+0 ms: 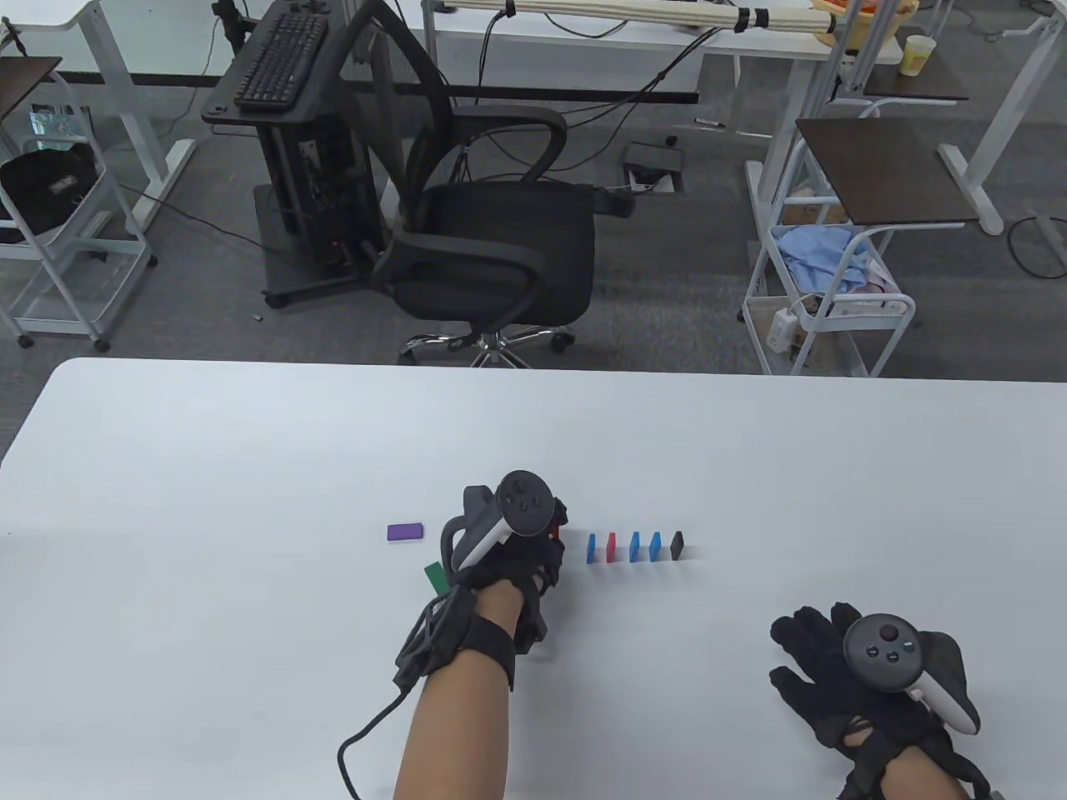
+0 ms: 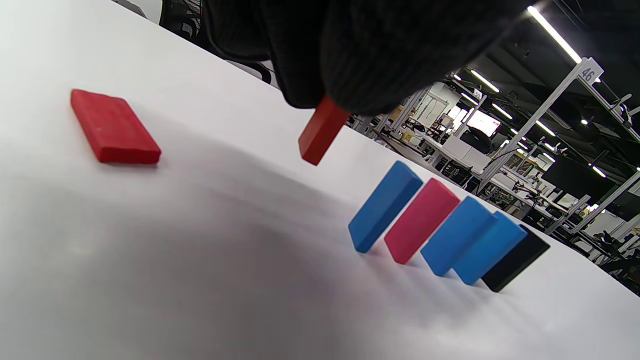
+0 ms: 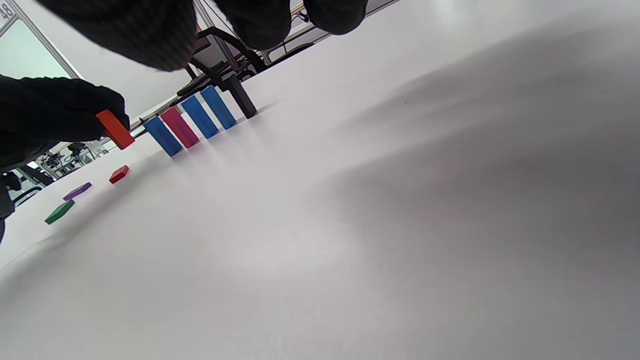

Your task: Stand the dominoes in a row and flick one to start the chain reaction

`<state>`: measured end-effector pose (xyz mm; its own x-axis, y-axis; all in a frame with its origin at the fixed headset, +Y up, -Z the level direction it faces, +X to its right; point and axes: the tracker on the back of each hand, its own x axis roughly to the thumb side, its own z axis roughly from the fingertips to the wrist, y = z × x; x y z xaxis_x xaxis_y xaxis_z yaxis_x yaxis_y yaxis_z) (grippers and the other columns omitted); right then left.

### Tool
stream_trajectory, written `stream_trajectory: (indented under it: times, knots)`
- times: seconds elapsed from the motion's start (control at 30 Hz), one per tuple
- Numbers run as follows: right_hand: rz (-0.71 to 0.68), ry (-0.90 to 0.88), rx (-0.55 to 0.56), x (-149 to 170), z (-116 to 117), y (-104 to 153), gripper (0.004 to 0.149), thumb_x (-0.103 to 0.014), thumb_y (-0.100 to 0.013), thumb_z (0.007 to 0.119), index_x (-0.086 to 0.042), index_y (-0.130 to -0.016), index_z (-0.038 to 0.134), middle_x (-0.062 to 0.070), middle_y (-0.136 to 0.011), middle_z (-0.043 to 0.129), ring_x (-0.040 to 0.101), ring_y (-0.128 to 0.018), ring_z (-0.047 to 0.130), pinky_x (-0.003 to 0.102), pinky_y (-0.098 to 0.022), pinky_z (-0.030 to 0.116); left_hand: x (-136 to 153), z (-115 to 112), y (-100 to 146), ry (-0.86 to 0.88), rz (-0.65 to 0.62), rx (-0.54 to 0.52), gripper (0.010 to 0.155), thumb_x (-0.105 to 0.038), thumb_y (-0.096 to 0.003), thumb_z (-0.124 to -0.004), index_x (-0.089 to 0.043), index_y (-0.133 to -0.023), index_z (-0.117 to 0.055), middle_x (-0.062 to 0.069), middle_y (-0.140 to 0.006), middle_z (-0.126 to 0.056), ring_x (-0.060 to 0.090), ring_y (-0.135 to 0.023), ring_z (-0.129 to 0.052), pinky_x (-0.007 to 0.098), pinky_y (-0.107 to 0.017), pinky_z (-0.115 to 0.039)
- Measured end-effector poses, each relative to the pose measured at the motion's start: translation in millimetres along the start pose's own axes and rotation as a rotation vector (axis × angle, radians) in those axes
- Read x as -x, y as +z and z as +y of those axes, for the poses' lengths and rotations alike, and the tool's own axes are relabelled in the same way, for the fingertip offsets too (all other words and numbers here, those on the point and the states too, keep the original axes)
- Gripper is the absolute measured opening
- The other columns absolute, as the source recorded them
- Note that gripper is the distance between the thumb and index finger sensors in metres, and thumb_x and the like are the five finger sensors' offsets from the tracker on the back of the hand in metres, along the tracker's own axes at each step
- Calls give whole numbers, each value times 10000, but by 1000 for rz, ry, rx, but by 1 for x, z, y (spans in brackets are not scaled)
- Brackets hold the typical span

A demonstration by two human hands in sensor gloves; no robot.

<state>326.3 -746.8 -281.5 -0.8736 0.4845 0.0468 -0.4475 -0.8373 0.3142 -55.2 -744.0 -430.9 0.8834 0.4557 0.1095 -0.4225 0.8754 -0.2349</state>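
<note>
Five dominoes stand in a row on the white table (image 1: 250, 467): blue (image 1: 592, 547), pink-red (image 1: 611, 547), blue (image 1: 634, 547), blue (image 1: 655, 546) and black (image 1: 677, 544). Just left of the row, my left hand (image 1: 557, 537) pinches a red domino (image 2: 320, 131) by its top end and holds it tilted slightly above the table. Another red domino (image 2: 114, 126) lies flat nearby, hidden under the hand in the table view. A purple domino (image 1: 405, 532) and a green one (image 1: 435, 577) also lie flat. My right hand (image 1: 804, 646) rests flat at the front right and holds nothing.
Beyond the table's far edge stand a black office chair (image 1: 492, 250), a keyboard stand (image 1: 279, 67) and white carts (image 1: 825, 300). A cable (image 1: 358, 742) trails from my left wrist over the table's front.
</note>
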Motion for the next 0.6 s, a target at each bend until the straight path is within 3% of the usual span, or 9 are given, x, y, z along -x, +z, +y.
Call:
stream_trajectory:
  times: [0.6]
  knots:
    - [3, -2, -3, 1, 0, 0, 613, -507, -536, 697, -258, -1039, 450, 139, -1164, 300, 480, -1004, 26, 675, -708, 74, -3, -20, -11, -1, -1, 31, 556, -284, -441, -868, -225, -929, -607, 50, -977, -766, 299, -1006, -605, 715, -693, -147]
